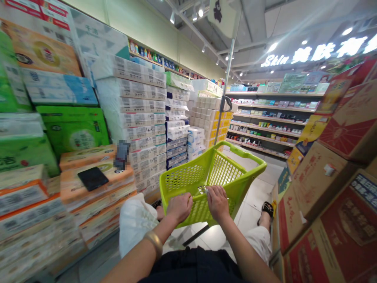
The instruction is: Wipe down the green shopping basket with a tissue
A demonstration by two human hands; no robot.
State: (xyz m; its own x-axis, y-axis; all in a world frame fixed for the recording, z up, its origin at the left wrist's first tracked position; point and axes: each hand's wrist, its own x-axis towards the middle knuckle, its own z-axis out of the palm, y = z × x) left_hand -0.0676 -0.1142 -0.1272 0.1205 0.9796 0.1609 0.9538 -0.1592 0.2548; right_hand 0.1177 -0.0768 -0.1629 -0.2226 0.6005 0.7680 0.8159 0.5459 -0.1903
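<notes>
A lime-green plastic shopping basket [191,173] with perforated walls stands in front of me, between my legs. My left hand [179,208] is closed at its near rim, with the fingers curled. Right beside it, my right hand [218,202] has its fingers bent over the same rim. Between the two hands a small silvery, patterned thing [202,190] shows at the basket; I cannot make out what it is. The fingertips of both hands are partly hidden.
Stacked tissue packs [141,114] rise on the left, with a black tablet-like device [93,178] on an orange pack [118,177]. Cardboard cartons [318,177] are piled on the right. A metal pole [226,82] and stocked shelves [265,106] stand beyond the basket.
</notes>
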